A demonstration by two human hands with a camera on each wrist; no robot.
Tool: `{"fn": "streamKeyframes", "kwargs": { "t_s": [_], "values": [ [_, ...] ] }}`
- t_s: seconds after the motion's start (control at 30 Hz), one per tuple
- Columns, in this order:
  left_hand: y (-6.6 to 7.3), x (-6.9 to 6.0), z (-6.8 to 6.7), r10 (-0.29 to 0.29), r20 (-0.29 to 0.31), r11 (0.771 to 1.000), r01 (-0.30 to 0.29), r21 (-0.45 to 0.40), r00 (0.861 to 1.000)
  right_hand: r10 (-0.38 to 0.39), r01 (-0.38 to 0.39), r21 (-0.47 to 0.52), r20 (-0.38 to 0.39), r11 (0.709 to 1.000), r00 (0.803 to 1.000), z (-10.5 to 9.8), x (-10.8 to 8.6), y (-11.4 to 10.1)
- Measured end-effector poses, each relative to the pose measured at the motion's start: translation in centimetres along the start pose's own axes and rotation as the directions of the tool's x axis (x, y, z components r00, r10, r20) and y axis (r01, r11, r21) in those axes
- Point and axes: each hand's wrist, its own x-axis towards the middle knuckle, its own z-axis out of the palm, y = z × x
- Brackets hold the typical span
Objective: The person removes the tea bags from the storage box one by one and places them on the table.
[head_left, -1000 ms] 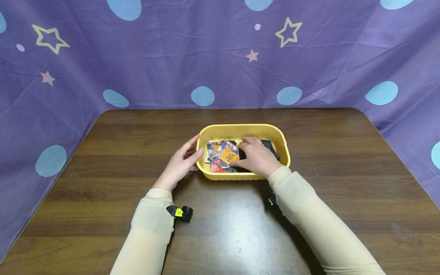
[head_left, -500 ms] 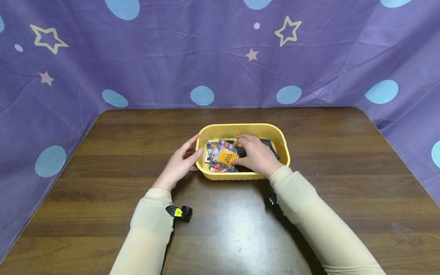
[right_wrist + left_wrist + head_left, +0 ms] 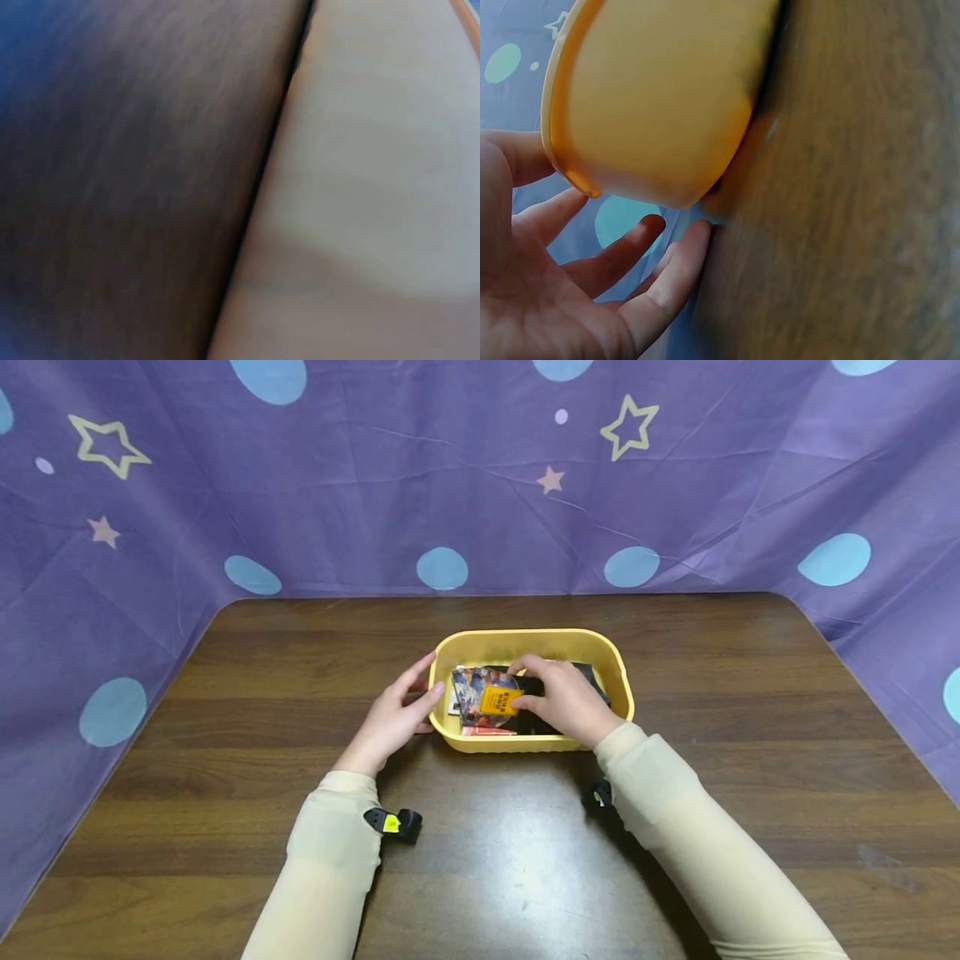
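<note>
A yellow plastic bin [image 3: 532, 744] stands on the table with several flat packets inside. My left hand [image 3: 393, 714] rests against its left end; in the left wrist view the thumb and a fingertip touch the rim, and the other fingers [image 3: 676, 274] spread loosely below. Inside the bin my right hand [image 3: 567, 697] pinches the right edge of a colourful patterned packet [image 3: 471, 692] with an orange label. Black packets [image 3: 531, 723] lie beneath that hand, partly covered. A red-and-white edge [image 3: 487, 732] shows under the patterned packet. In the right wrist view only the bin's outer wall [image 3: 367, 172] shows, without the hand.
The brown wooden table [image 3: 480, 860] extends around the bin on every side. A purple cloth [image 3: 337, 485] with stars and blue dots hangs behind it. Black wrist straps [image 3: 397, 825] sit at both sleeves.
The patterned packet with the orange label has turned in the bin until its label sits nearly level. My right thumb and fingers have closed in on its edge. The left hand has not moved.
</note>
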Motion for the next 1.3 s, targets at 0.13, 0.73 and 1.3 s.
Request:
{"fn": "streamKeyframes", "kwargs": {
  "t_s": [0.13,0.73,1.3],
  "values": [
    [0.1,0.0,-0.1,-0.005,0.005,1.0,0.005,0.018,1.0,-0.049,0.05,0.013,-0.073,0.999,0.996,-0.1,-0.3,0.0],
    [0.2,0.0,-0.1,-0.012,0.002,0.999,0.012,0.039,1.0,-0.009,0.109,0.342,-0.282,0.933,0.959,-1.5,-2.1,0.0],
    [0.3,-0.2,0.0,-0.001,-0.011,0.999,0.001,0.044,1.0,-0.001,0.119,0.273,-0.397,0.955,0.918,-3.3,-4.0,-0.2]
  ]
}}
